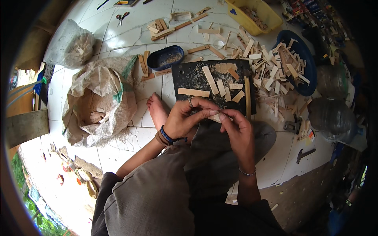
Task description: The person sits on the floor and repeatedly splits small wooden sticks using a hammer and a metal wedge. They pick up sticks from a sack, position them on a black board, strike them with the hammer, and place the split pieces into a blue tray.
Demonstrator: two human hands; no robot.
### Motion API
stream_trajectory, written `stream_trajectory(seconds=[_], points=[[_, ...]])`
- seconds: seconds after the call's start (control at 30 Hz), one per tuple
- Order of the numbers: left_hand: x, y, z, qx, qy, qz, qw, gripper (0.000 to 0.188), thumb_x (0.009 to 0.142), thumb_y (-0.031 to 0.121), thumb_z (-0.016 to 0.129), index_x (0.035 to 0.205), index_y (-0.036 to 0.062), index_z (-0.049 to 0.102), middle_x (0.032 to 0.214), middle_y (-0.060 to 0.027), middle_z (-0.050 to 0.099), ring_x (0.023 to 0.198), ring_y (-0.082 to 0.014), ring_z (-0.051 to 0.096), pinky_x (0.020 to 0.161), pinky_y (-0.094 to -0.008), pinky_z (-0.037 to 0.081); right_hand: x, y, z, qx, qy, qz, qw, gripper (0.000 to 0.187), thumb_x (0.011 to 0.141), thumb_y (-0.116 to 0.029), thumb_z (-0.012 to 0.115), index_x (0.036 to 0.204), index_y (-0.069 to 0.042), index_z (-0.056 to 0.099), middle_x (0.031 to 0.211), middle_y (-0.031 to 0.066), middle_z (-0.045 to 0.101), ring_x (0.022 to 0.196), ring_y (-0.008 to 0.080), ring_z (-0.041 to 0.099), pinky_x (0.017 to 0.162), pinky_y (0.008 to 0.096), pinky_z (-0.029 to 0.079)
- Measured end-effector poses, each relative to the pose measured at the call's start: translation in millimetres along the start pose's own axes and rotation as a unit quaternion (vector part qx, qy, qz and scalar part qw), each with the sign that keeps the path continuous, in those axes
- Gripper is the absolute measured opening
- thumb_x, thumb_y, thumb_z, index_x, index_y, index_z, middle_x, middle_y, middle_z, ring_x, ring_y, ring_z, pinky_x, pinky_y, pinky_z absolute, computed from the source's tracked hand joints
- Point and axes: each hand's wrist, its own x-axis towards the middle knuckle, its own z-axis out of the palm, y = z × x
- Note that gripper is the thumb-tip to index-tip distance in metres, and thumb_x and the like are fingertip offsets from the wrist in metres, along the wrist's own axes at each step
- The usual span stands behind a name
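Above my lap, my left hand (184,120) and my right hand (238,128) meet with pinched fingers on a small pale wood piece (215,117). Most of that piece is hidden by the fingers. Just beyond my hands lies a dark, scuffed board (185,81). Several light wood strips rest on it, among them a long one (210,80) and a level one (193,92) near its front edge. A hammer with a wooden handle (247,96) lies along the board's right side.
A heap of wood offcuts (271,69) spills from a blue basin (309,84) at the right. An open woven sack (98,106) stands left of my bare foot (158,112). Beyond the board sit a blue oval tray (179,50) and a yellow tub (271,24). Another hammer (305,155) lies right.
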Motion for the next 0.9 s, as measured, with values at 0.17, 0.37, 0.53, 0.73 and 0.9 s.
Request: stream_trajectory(seconds=[0.17,0.37,0.53,0.73,0.9], points=[[0.9,0.9,-3.0,0.044,-0.001,0.008,0.999,0.016,0.096,0.003,0.073,0.112,0.0,0.073,0.111,-0.0086,0.074,0.104,-0.0139,0.069,0.09,-0.0285,0.055,0.7,1.7,-0.5,-0.006,-0.005,0.007,1.0,0.02,0.1,-0.021,0.072,0.111,-0.004,0.075,0.077,-0.0032,0.068,0.068,-0.0003,0.058,0.057,0.0187,0.04],[3.7,0.6,-6.0,0.093,-0.01,0.026,0.995,0.016,0.095,0.002,0.074,0.111,0.0006,0.074,0.11,-0.0104,0.075,0.104,-0.017,0.071,0.09,-0.0306,0.056,1.6,5.4,-0.5,0.021,-0.013,0.001,1.0,0.021,0.101,-0.021,0.072,0.112,-0.005,0.074,0.073,-0.0041,0.065,0.064,-0.0012,0.053,0.055,0.0189,0.036],[4.7,-1.1,-9.1,0.124,-0.016,0.058,0.991,0.017,0.094,0.002,0.074,0.111,0.0014,0.075,0.11,-0.0104,0.077,0.104,-0.0188,0.071,0.091,-0.0319,0.056,1.9,5.6,0.1,0.013,-0.011,-0.002,1.0,0.021,0.1,-0.022,0.072,0.112,-0.004,0.074,0.072,-0.004,0.065,0.064,-0.0011,0.051,0.054,0.0195,0.036],[5.8,-1.2,-11.8,0.145,-0.02,0.061,0.987,0.019,0.093,0.004,0.075,0.112,0.0033,0.077,0.11,-0.0093,0.078,0.103,-0.0195,0.071,0.09,-0.0326,0.056,2.2,2.8,0.8,0.007,-0.011,-0.001,1.0,0.021,0.1,-0.022,0.072,0.112,-0.004,0.074,0.072,-0.0038,0.065,0.064,-0.0007,0.053,0.054,0.0196,0.036],[8.1,0.5,-14.8,0.161,-0.033,0.093,0.982,0.019,0.093,0.004,0.074,0.112,0.0039,0.078,0.11,-0.0094,0.078,0.103,-0.0206,0.071,0.089,-0.0333,0.056,1.6,1.5,-0.5,0.012,-0.022,0.016,1.0,0.02,0.101,-0.018,0.071,0.111,-0.001,0.072,0.08,-0.0033,0.065,0.07,0.0017,0.057,0.062,0.0194,0.041]])
